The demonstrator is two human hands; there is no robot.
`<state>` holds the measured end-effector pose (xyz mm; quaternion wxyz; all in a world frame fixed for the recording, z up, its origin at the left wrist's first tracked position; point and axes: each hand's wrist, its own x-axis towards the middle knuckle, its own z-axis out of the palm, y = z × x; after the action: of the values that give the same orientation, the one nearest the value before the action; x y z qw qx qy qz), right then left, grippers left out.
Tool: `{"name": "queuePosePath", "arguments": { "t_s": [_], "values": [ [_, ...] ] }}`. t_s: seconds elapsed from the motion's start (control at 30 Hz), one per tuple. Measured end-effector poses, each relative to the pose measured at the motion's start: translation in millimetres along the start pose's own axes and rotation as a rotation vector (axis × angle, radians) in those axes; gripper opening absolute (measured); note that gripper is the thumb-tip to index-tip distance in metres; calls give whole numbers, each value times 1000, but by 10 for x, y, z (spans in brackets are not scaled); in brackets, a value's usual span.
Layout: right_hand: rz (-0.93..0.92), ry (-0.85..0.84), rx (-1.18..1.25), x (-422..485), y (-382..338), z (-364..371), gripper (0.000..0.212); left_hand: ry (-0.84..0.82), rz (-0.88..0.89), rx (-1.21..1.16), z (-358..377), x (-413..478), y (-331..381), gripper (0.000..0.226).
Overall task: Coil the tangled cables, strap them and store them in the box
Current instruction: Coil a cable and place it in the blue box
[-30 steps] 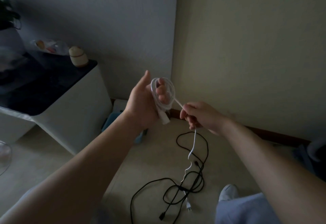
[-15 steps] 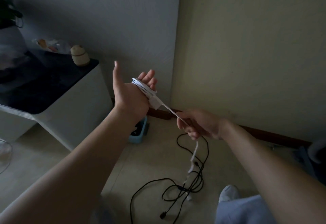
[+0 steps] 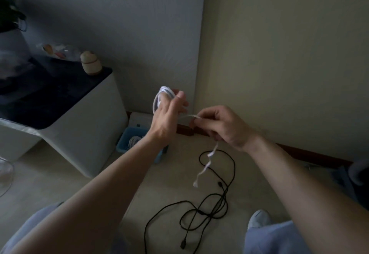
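L hand up, white cable looped round its curled fingers. R hand pinches the free run, tail dangling below. On floor: tangled black cable; box behind L wrist, by cabinet.

White cable; black cable; blue box; beige floor.

Here's the thin white flat cable, looped in a coil around the left hand, tail pinched in the right hand and dangling free. The thin black cable sprawls in tangled loops on the floor. The small blue plastic box stands open by the wall with a pale coil inside.
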<state>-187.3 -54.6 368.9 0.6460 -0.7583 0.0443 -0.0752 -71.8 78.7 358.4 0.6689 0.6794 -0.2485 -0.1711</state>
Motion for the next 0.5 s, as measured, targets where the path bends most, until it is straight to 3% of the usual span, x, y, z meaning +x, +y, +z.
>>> {"name": "queuePosePath", "arguments": {
  "t_s": [0.13,0.27,0.37,0.5],
  "values": [
    [-87,134,129,-13,-55,-72,12,-185,53,248,45,-44,-85,72],
    [-108,231,123,18,-32,-131,16,-300,0,203,76,-87,6,66],
    [-149,326,76,25,-14,-153,14,-337,-25,152,117,-89,41,45],
    [-58,465,12,63,86,-199,12,-360,-63,43,152,-105,76,38]
  ]
}}
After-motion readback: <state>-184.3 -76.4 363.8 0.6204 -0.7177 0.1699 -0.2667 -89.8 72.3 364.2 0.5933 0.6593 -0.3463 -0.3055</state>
